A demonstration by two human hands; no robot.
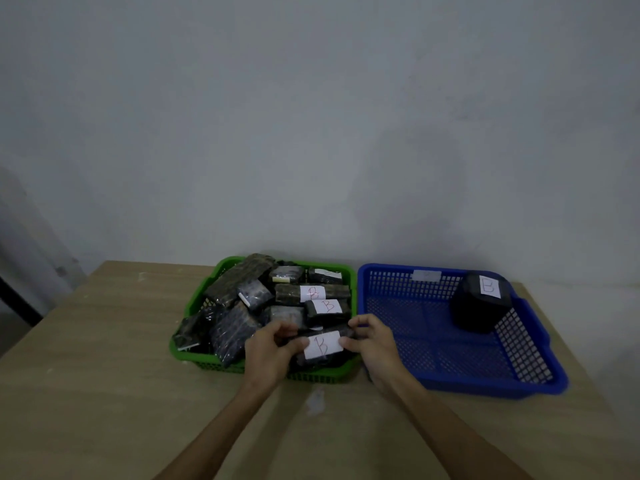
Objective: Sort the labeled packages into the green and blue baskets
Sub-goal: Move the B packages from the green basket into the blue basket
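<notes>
- Green basket (221, 268), the landmark for this scene, stands on a pale wooden table (86, 358) and is heaped with dark wrapped packages (239, 282), several tilted against one another.
- Two packages in the right half of the green basket show white labels marked "B": one (313, 293) further back, one (327, 307) just in front of it.
- Held package (322, 345), dark with a white label bearing a red "B", sits at the near right corner of the green basket, over its front rim.
- Left hand (268, 348) pinches the left end of the held package, fingers curled onto it and the thumb near the label's edge.
- Right hand (372, 341) pinches the right end of the same package, the thumb touching the label's right edge; this hand lies over the gap between the green basket and its neighbour.
- Blue basket (467, 386) stands just to the right of the green basket, their rims nearly touching.
- Black bundle (479, 310) with a white "B" label rests in the far right corner of the blue basket, well apart from the green basket; the remainder of the blue mesh floor is bare.
- Grey wall (311, 116) rises behind the green basket, past the far edge of the table.
</notes>
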